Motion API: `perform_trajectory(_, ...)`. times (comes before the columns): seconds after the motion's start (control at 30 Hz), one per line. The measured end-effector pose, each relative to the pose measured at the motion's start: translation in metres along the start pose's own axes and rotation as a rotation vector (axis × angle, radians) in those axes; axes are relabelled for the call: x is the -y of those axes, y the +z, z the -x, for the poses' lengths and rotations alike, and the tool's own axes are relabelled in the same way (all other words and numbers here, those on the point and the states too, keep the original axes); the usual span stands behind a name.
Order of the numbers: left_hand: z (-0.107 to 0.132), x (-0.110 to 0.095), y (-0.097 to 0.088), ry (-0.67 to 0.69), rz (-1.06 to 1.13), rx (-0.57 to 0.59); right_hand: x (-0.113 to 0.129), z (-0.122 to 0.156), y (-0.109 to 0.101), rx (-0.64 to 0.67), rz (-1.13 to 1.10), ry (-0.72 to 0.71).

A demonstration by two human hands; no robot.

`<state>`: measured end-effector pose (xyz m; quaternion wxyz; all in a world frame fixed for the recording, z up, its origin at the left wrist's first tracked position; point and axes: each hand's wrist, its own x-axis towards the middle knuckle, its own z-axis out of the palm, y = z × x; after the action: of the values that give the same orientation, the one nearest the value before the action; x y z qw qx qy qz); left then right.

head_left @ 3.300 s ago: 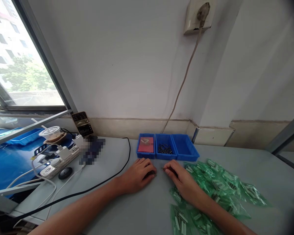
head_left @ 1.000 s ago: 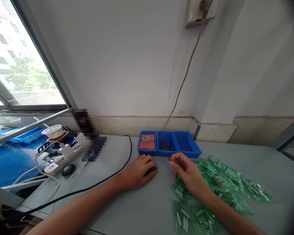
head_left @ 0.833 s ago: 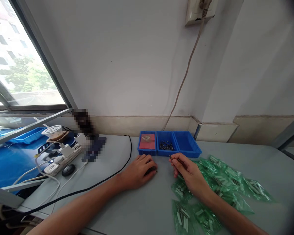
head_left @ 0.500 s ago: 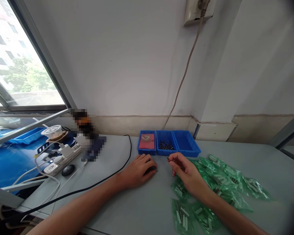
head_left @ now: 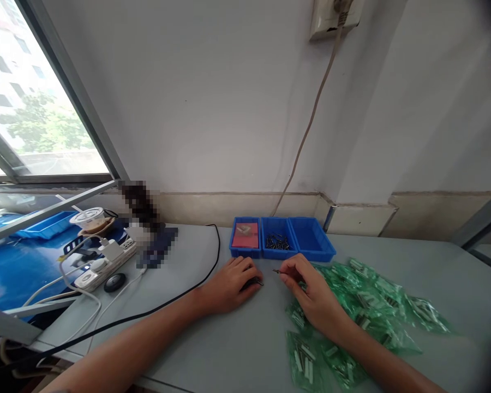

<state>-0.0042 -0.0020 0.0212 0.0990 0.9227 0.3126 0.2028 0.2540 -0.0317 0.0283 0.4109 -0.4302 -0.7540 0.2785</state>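
Observation:
My left hand (head_left: 229, 285) rests on the grey table (head_left: 196, 327), its fingers curled over a small dark part (head_left: 257, 282) whose tip pokes out to the right. My right hand (head_left: 311, 289) is pinched on a thin metal pin (head_left: 275, 271), which points left toward that dark part, a short gap away. Just behind both hands stand three joined blue bins (head_left: 281, 245): the left one holds a red pad, the middle one several dark pins, the right one looks bare.
Several green plastic bags (head_left: 364, 311) of metal parts lie under and right of my right forearm. A black cable (head_left: 180, 297) crosses the table on the left. Further left are a white power strip (head_left: 102, 265), a lidded cup (head_left: 89, 220) and a blue tray (head_left: 45, 226).
My right hand lifted toward the bins with the pin, then came back down and leftward, bringing the pin's tip close to the part in my left hand. The left hand stayed put.

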Motion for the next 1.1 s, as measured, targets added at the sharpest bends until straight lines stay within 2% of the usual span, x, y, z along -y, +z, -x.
perform_trajectory(0.17,-0.0002,0.0005,0.0007,-0.008,-0.003,0.007,-0.0032,-0.0009,0.0012,0.022,-0.107,0.08)
perform_trajectory(0.43,0.0001,0.0016,0.0015,0.0,-0.013,0.009,-0.0013,-0.0048,0.0019,0.059,-0.698,0.361)
perform_trajectory(0.57,0.0003,0.0014,0.0015,-0.004,-0.006,0.009,0.0018,-0.0054,0.0011,0.057,-0.864,0.431)
perform_trajectory(0.67,0.0007,0.0018,0.002,-0.002,-0.003,0.011,0.0014,-0.0054,0.0011,0.022,-0.807,0.416)
perform_trajectory(0.9,-0.0001,0.0019,0.0011,-0.004,-0.009,0.018,-0.0004,-0.0051,0.0006,-0.023,-0.358,0.295)
perform_trajectory(1.1,0.0006,0.0007,-0.0003,0.0,-0.006,0.01,-0.0055,-0.0051,-0.001,-0.111,-0.166,0.204)
